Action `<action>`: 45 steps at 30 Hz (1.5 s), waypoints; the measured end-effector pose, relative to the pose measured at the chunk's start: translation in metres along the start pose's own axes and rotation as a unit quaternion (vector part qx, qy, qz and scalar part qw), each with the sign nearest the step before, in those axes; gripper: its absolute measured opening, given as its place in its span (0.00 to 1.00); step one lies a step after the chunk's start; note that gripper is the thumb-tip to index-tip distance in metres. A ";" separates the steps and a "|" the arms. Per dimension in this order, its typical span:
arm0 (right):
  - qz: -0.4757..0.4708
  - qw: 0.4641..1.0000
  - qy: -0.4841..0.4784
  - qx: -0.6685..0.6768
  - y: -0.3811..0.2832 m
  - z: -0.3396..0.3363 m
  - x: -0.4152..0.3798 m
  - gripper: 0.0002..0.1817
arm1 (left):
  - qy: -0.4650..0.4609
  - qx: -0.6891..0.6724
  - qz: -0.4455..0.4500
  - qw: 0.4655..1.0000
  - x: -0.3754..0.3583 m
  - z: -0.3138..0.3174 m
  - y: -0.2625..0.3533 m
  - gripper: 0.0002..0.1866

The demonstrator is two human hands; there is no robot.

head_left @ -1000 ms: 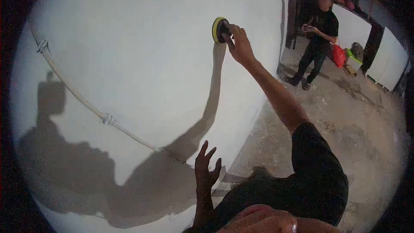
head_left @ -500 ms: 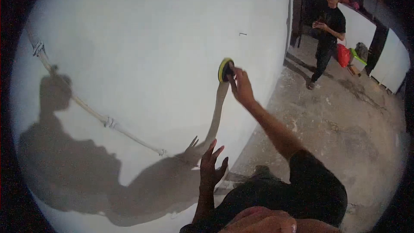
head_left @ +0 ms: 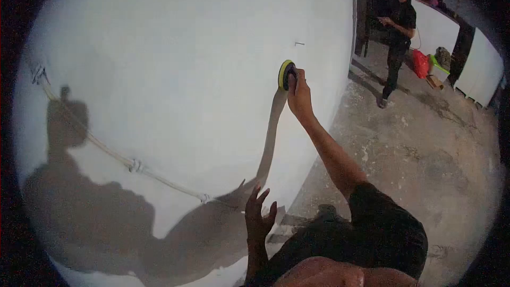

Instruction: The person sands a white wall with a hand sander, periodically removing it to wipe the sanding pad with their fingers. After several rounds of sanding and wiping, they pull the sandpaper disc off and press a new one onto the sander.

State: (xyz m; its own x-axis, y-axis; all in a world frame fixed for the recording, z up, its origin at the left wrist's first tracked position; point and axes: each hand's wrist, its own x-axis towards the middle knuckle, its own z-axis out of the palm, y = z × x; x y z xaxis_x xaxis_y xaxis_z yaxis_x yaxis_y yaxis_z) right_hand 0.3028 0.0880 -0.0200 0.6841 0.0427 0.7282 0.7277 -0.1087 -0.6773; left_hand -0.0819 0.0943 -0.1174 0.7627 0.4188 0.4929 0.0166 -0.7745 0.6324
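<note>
My right hand (head_left: 300, 97) is closed around the dark back of a round hand sanding pad (head_left: 287, 74) with a yellow-green rim. The pad's face is toward the white wall (head_left: 186, 64), and its edge shows side-on. My right arm is stretched out, and its shadow falls down the wall below the pad. Lower down, my left hand (head_left: 258, 217) is raised near the wall with its fingers spread and nothing in it.
A small hook (head_left: 299, 43) sticks out of the wall above the pad. Along the wall's lower left runs a pale pipe (head_left: 164, 180) with ties. A person in dark clothes (head_left: 399, 37) stands on the concrete floor (head_left: 393, 149), near a red bag (head_left: 420, 64) and a green box (head_left: 438, 67).
The sanding pad and my right hand have moved up and slightly right on the wall, toward the hook. My left hand sits a little lower in view, still spread.
</note>
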 end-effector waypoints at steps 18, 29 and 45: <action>0.251 0.965 -0.028 -0.064 0.084 0.002 0.103 0.28 | -0.052 -0.016 0.104 0.993 0.035 0.005 0.025 0.29; 0.186 0.982 -0.029 0.027 0.089 0.042 -0.120 0.23 | -0.031 -0.055 0.055 0.997 -0.004 0.019 0.023 0.27; 0.409 0.775 -0.318 0.361 0.058 -0.179 -0.372 0.24 | -0.051 0.033 -0.030 0.998 -0.083 0.059 0.107 0.34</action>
State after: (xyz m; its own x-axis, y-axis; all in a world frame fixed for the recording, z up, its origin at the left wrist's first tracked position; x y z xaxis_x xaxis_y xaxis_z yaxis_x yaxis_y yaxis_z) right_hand 0.0811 -0.1118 -0.3109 0.6511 0.7587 -0.0205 -0.2820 0.2168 -0.9346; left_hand -0.1056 -0.0519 -0.1259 0.8210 0.4170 0.3899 0.1035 -0.7803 0.6167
